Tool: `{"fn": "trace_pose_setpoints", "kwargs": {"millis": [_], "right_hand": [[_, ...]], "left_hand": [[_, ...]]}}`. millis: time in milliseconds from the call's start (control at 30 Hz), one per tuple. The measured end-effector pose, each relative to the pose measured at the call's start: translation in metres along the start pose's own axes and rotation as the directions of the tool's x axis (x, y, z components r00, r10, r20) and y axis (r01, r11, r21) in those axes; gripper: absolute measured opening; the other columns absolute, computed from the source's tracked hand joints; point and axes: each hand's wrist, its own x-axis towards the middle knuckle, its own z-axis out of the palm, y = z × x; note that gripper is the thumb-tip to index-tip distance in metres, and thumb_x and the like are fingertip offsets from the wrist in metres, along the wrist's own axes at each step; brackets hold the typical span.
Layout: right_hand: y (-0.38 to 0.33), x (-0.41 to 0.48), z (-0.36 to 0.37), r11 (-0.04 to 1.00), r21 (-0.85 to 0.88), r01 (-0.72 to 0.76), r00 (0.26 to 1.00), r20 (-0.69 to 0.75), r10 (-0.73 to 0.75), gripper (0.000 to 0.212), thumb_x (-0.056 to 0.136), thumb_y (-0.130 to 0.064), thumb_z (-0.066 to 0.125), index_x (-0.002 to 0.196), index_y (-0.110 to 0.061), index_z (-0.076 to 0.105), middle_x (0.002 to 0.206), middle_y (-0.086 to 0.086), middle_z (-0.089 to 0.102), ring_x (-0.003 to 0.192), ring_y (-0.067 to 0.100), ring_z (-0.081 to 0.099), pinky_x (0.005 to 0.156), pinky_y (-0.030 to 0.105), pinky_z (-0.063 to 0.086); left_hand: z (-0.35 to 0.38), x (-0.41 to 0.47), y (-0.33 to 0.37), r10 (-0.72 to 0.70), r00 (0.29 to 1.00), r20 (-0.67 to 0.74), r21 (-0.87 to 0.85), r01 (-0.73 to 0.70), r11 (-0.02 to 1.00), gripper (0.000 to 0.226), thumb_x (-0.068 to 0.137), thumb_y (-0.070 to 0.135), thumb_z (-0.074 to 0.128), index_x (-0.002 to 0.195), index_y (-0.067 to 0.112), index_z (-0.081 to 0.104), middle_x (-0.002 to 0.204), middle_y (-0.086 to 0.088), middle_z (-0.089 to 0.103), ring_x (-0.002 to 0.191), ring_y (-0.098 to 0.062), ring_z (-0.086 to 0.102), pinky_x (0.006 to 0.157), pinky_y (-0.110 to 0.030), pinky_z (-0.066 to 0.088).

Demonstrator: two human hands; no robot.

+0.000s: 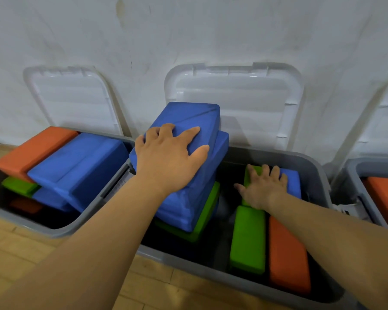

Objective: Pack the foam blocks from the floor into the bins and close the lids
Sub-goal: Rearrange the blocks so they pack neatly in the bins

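L. hand (166,157) is laid flat on top blue block (188,115) of a stack in the mid bin (318,175), left side; fingers are spread, near straight, nothing gripped. R. hand (264,189) is rested on green block (250,172) and rear blue block (293,184), fingers loosely bent, no grip. Bin lid (244,97) is leaned open against wall.
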Motion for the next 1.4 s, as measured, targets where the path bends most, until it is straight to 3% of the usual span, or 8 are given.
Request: {"fn": "trace_pose_setpoints", "kwargs": {"millis": [267,433,567,733,933,1033,1133,1400], "right_hand": [[0.005,-0.001,-0.03,0.947,0.313,0.072,0.997,-0.031,-0.066,0.104,0.082,-0.071,0.063,0.161,-0.037,0.005,0.166,0.008,0.007,0.149,0.04,0.015,0.119,0.053,0.024],[-0.009,-0.026,-0.082,0.579,0.711,0.399,0.917,-0.305,-0.257,0.086,0.086,-0.045,0.075,0.153,-0.036,0.023,0.149,-0.007,0.031,0.117,0.015,0.056,0.098,0.034,0.044],[-0.034,-0.044,-0.098,0.377,0.837,0.396,0.879,-0.226,-0.42,0.087,0.072,-0.059,0.077,0.146,-0.038,0.036,0.15,-0.012,0.037,0.136,0.01,0.044,0.108,0.039,0.043],[-0.039,-0.056,-0.1,0.241,0.916,0.32,0.843,-0.159,-0.514,0.084,0.079,-0.046,0.075,0.151,-0.036,0.034,0.156,-0.011,0.038,0.133,0.005,0.045,0.094,0.027,0.042],[-0.012,-0.067,-0.12,-0.011,0.97,0.245,0.847,-0.219,-0.485,0.072,0.084,-0.037,0.076,0.144,-0.055,0.042,0.142,-0.023,0.056,0.126,0.012,0.06,0.108,0.057,0.045],[0.011,-0.073,-0.136,0.318,0.772,0.551,0.83,-0.465,-0.308,0.081,0.081,-0.055,0.075,0.151,-0.051,0.034,0.156,-0.024,0.037,0.14,0.003,0.042,0.116,0.037,0.038],[0.018,-0.089,-0.137,0.618,0.503,0.604,0.757,-0.606,-0.246,0.067,0.092,-0.056,0.056,0.154,-0.044,0.032,0.157,-0.016,0.031,0.134,-0.004,0.035,0.103,0.013,0.028],[0.027,-0.12,-0.159,0.798,0.367,0.478,0.812,-0.531,-0.242,0.063,0.092,-0.064,0.046,0.151,-0.045,0.038,0.149,-0.016,0.04,0.122,0.005,0.045,0.098,0.026,0.033]], "left_hand": [[-0.002,-0.001,-0.002,-0.019,1.0,-0.021,-0.026,0.018,1.0,0.079,0.088,0.071,0.015,0.154,0.033,0.034,0.149,-0.003,0.044,0.136,-0.031,0.039,0.112,-0.049,0.03],[-0.011,0.004,-0.015,-0.005,1.0,0.024,-0.094,0.008,0.996,0.057,0.099,0.058,0.032,0.15,0.037,0.042,0.15,0.006,0.045,0.136,-0.025,0.038,0.11,-0.046,0.031],[-0.017,0.0,-0.014,-0.112,0.988,0.104,-0.09,0.122,0.989,0.058,0.092,0.071,0.033,0.148,0.056,0.035,0.153,0.01,0.032,0.139,-0.034,0.031,0.116,-0.054,0.022],[-0.024,0.0,-0.007,-0.169,0.978,0.126,-0.259,0.197,0.946,0.056,0.089,0.07,0.048,0.142,0.051,0.047,0.149,0.005,0.032,0.128,-0.029,0.046,0.106,-0.05,0.042],[-0.017,-0.007,0.014,-0.089,0.989,-0.12,-0.57,0.004,0.822,0.048,0.092,0.052,0.062,0.137,0.037,0.055,0.138,0.008,0.043,0.127,-0.014,0.047,0.108,-0.033,0.04],[0.004,-0.006,0.012,-0.034,0.997,-0.071,-0.641,-0.02,0.768,0.061,0.098,0.052,0.056,0.152,0.034,0.036,0.148,0.009,0.038,0.134,-0.011,0.042,0.11,-0.029,0.035],[0.042,-0.006,-0.007,-0.042,0.998,0.05,-0.247,0.053,0.967,0.062,0.097,0.064,0.026,0.152,0.038,0.037,0.154,0.005,0.041,0.139,-0.023,0.039,0.113,-0.042,0.033],[0.057,0.006,-0.043,-0.094,0.99,0.107,-0.172,0.111,0.979,0.055,0.096,0.064,0.029,0.146,0.048,0.045,0.153,0.01,0.043,0.142,-0.023,0.036,0.118,-0.046,0.028]]}}
